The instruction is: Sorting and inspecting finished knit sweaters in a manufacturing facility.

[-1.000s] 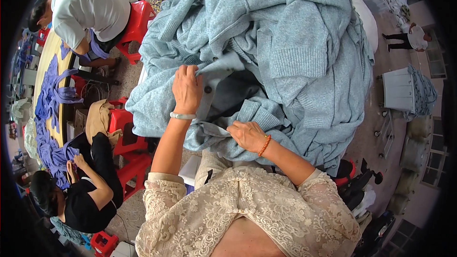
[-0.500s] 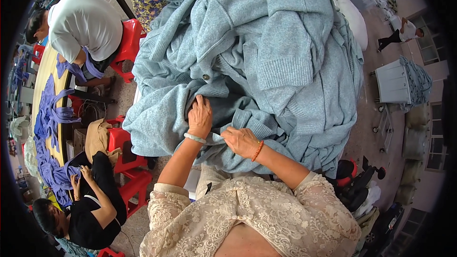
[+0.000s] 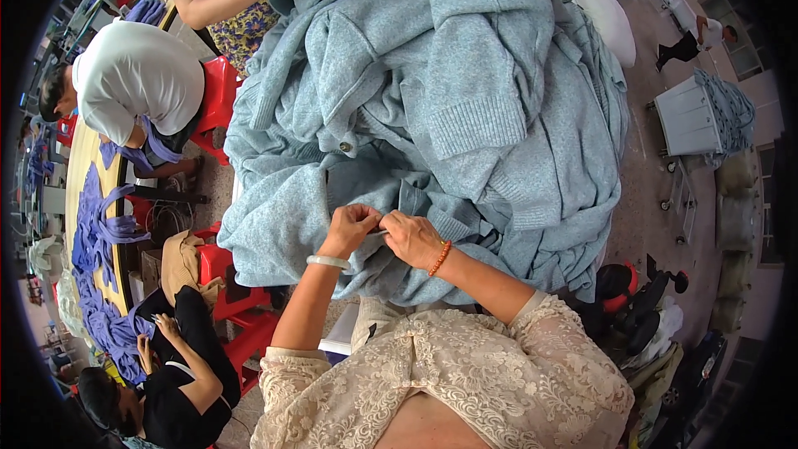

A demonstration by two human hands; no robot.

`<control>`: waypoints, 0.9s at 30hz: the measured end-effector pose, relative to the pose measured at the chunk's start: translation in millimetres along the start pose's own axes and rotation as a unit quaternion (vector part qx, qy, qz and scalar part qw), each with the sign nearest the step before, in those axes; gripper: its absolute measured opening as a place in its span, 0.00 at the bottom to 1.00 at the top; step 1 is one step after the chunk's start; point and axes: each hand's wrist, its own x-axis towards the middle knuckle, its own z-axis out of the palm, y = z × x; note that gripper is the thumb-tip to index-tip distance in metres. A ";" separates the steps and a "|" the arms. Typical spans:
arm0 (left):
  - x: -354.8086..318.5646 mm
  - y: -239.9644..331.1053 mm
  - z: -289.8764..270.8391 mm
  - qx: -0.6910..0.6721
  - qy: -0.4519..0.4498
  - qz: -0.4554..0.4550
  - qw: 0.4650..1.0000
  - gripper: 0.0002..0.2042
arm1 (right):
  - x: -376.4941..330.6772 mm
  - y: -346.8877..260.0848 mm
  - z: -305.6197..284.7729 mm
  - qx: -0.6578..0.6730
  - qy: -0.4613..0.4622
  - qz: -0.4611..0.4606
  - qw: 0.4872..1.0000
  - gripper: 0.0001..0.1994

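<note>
A large heap of light blue-grey knitted sweaters (image 3: pixel 490 75) lies in front of me, with ribbed cuffs and a dark button showing. Over its near edge, my left hand (image 3: pixel 349 230) is closed in a pinch, its fingertips close to those of the other hand. My right hand (image 3: pixel 413 241) is also closed, and a sliver of something slim and pale shows at its fingers. What either hand pinches is too small to make out. Sweater fabric lies right behind and under both hands.
At the far left, a person in a flowered top (image 3: pixel 241 21) handles part of the heap. Two people sit by a long table (image 3: pixel 108 179) with purple knitwear (image 3: pixel 96 266), near red stools (image 3: pixel 218 104). A wheeled grey bin (image 3: pixel 686 116) stands right; someone walks beyond it.
My left hand has come back from the sweater fold toward my right hand, and the fingertips are now close together. The flowered-top person's hand has come further into view.
</note>
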 end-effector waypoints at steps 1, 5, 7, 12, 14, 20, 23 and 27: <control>-2.6 0.3 0.0 -0.008 0.015 -0.002 1.000 0.07 | 3.9 0.4 1.2 0.013 0.015 -0.001 1.000 0.09; -11.6 -0.1 4.3 -0.043 0.029 -0.019 0.998 0.07 | -2.1 -2.2 -0.6 0.003 0.053 0.002 0.999 0.13; -10.9 -7.3 -0.6 -0.066 0.001 0.010 0.998 0.07 | -2.2 -3.4 0.1 -0.004 0.039 -0.006 0.999 0.12; -29.5 -5.2 -1.2 0.042 -0.049 0.112 0.992 0.17 | -2.8 17.3 11.8 0.021 0.040 -0.023 0.999 0.13; -45.0 3.7 -5.6 0.264 0.024 0.134 0.955 0.14 | -0.7 9.6 19.4 0.089 0.026 -0.005 0.996 0.11; -44.1 6.2 3.8 0.355 0.060 0.238 0.902 0.07 | -7.0 13.0 9.6 0.099 -0.086 0.034 0.991 0.11; -46.2 1.2 -0.4 0.368 0.062 0.245 0.895 0.07 | -8.2 15.8 23.0 0.091 -0.078 0.009 0.993 0.07; -49.0 -3.1 -5.1 0.385 0.066 0.257 0.884 0.07 | -9.8 9.1 23.3 0.040 -0.086 -0.020 0.995 0.05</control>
